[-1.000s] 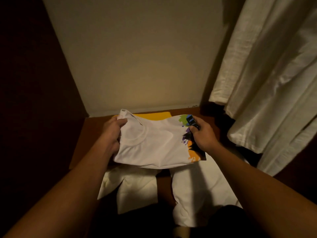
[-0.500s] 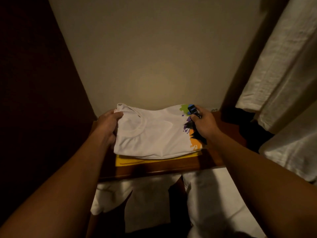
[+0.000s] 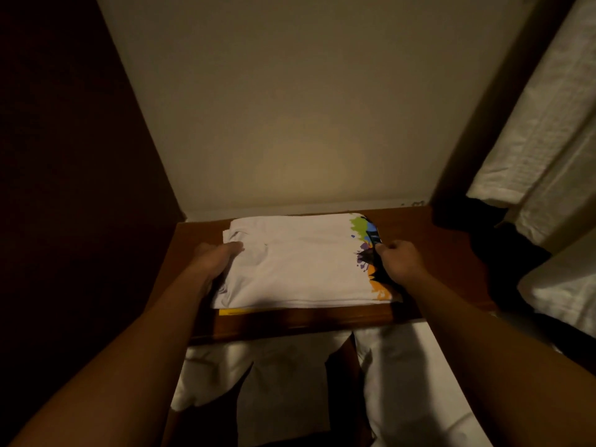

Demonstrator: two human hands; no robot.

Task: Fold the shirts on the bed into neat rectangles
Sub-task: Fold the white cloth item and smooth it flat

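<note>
A folded white shirt (image 3: 300, 266) with a green, blue, purple and orange print along its right edge lies flat on a wooden shelf (image 3: 429, 253). It sits on top of a folded yellow garment (image 3: 238, 311), of which only a thin strip shows at the front left. My left hand (image 3: 213, 258) grips the shirt's left edge, thumb on top. My right hand (image 3: 398, 261) grips the right edge at the print, fingers curled round it.
The shelf stands against a cream wall (image 3: 290, 108). White pillows (image 3: 267, 369) lie below the shelf's front edge. Pale curtains (image 3: 548, 140) hang at the right, with a dark gap beside the shelf. A dark panel fills the left.
Both hands carried the white shirt forward and lowered it flat onto the yellow garment on the shelf. The view moved closer to the shelf.
</note>
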